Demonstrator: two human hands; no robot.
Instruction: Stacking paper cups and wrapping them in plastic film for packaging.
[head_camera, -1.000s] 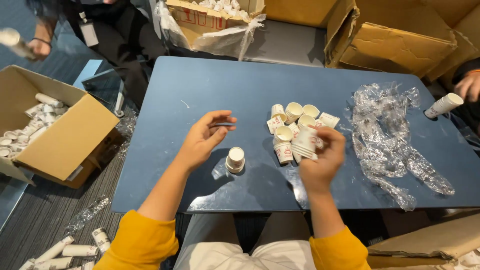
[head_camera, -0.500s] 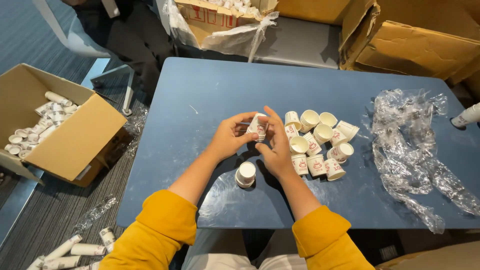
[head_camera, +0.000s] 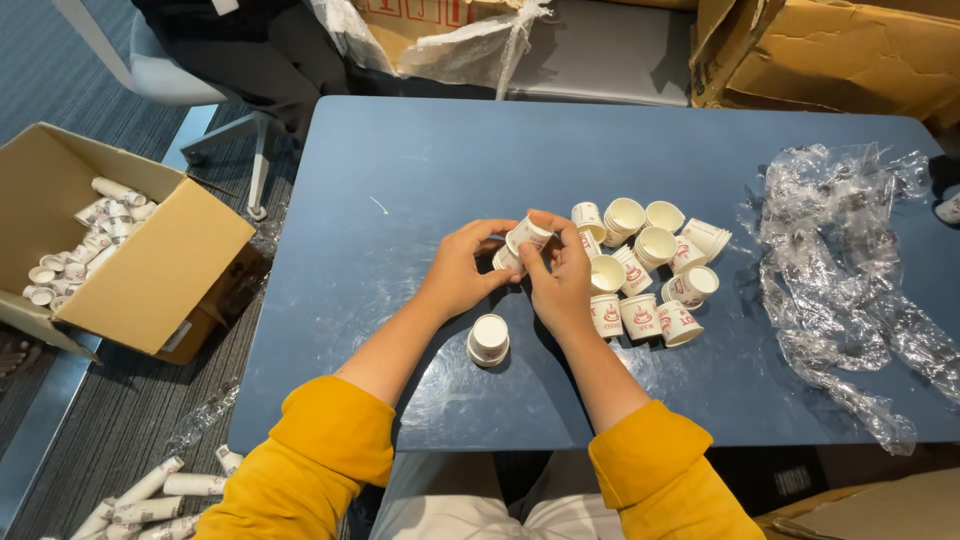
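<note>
Both hands meet over the middle of the blue table (head_camera: 420, 170). My left hand (head_camera: 462, 270) and my right hand (head_camera: 560, 280) together grip a short stack of small white paper cups (head_camera: 524, 238) with red print, held on its side. A short stack of cups (head_camera: 488, 339) stands upside down on the table just below my hands. To the right lies a loose cluster of several similar cups (head_camera: 650, 265), some upright, some tipped over.
Crumpled clear plastic wrap (head_camera: 840, 280) lies on the table's right side. An open cardboard box (head_camera: 150, 270) with cup stacks stands on the floor at left. More cup stacks (head_camera: 150, 490) lie on the floor. Cardboard boxes (head_camera: 830, 60) and a seated person (head_camera: 250, 50) are beyond the table.
A second ago my hands were apart, the right one at the cup cluster. They have come together at the table's middle, holding cups between them.
</note>
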